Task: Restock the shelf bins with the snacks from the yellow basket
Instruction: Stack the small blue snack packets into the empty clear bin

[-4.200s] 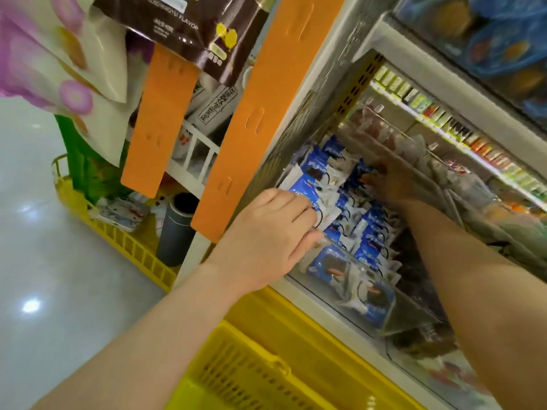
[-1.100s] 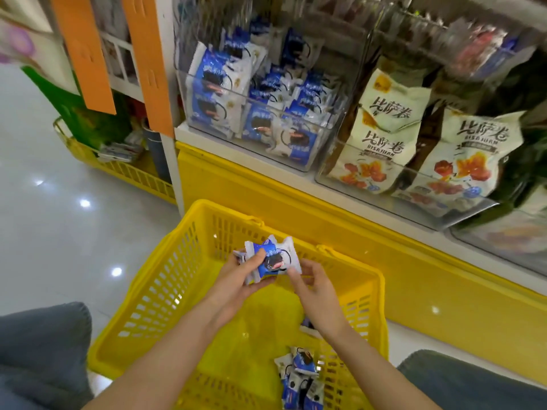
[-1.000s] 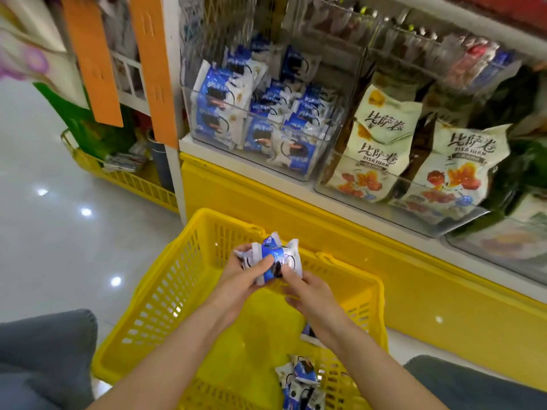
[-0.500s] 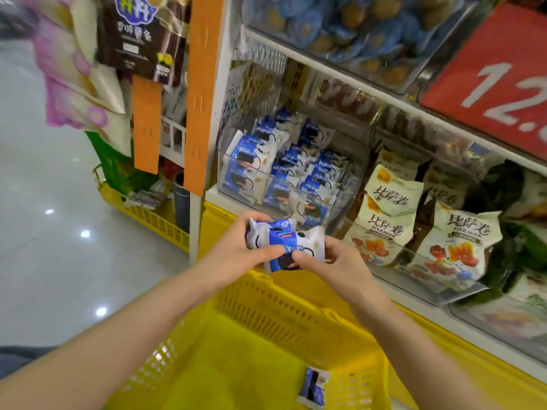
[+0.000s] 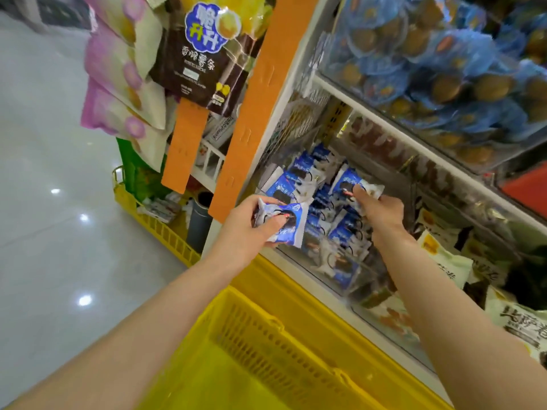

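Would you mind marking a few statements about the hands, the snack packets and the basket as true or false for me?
1. The left hand grips blue-and-white snack packets. True.
2. The right hand is empty. False: it pinches one packet above the clear bin.
3. The clear bin holds stocked packets of the same blue-and-white kind. True.
4. The yellow basket sits on the shelf beside the bin. False: it is lower in the view than both hands, in front of the shelf unit.
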Demonstrator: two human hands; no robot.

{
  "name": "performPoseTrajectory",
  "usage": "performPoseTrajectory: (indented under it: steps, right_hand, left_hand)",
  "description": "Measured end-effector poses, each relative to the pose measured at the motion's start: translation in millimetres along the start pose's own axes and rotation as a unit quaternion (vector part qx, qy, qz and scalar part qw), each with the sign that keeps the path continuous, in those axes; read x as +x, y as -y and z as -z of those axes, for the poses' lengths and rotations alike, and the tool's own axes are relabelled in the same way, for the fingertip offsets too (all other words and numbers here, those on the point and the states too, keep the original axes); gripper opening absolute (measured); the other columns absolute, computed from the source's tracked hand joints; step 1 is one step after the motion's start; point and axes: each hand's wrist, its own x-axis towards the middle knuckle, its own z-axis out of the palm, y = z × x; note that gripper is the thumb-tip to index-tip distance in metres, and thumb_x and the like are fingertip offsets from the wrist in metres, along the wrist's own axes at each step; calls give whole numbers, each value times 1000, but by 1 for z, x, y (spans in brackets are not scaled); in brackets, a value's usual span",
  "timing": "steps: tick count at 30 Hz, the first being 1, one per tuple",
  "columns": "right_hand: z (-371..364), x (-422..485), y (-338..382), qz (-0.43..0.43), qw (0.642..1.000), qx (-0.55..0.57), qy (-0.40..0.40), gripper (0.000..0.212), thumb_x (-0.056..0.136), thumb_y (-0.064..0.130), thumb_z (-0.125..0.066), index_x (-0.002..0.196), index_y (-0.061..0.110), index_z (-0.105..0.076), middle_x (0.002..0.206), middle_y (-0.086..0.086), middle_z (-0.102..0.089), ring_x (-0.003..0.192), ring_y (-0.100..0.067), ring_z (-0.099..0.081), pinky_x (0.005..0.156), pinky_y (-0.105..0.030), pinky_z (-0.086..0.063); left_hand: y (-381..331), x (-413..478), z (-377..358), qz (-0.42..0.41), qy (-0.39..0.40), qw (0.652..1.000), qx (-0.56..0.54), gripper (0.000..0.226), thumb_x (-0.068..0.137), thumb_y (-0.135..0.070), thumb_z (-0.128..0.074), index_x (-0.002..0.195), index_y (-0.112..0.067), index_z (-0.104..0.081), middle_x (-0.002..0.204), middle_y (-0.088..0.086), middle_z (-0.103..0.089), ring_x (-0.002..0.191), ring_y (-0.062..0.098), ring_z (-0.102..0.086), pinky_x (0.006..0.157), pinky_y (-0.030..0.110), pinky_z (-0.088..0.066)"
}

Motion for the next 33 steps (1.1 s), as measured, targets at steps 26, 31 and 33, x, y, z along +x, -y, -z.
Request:
performPoseTrajectory:
  steps: [26,31,33]
  right_hand:
    - [-44,44,0,113,971,-211,-24,49,97,40,-44,114,-6,-51,118,-30,-48,110,-26,-50,100,-31,-32]
    - [-16,-49,5,229,958,-36,166,26,99,38,-38,91,28,-60,89,9,-64,75,-1,-59,67,-18,-47]
    - [-2,-75,2,279,927,-89,236,27,96,44,-40,98,29,-63,96,6,-68,83,-4,-62,72,-24,-51]
  left_hand:
    - [10,26,4,16,26,998,-48,22,85,-20,-62,103,-31,-55,108,-1,-65,87,8,-69,65,22,-57]
    - [4,13,-1,42,37,998,-29,21,92,-24,-52,112,-20,-56,112,6,-64,94,14,-67,68,25,-58]
    - [1,9,-2,45,38,998,-30,19,93,-26,-50,110,-21,-57,110,6,-65,93,14,-67,68,25,-58]
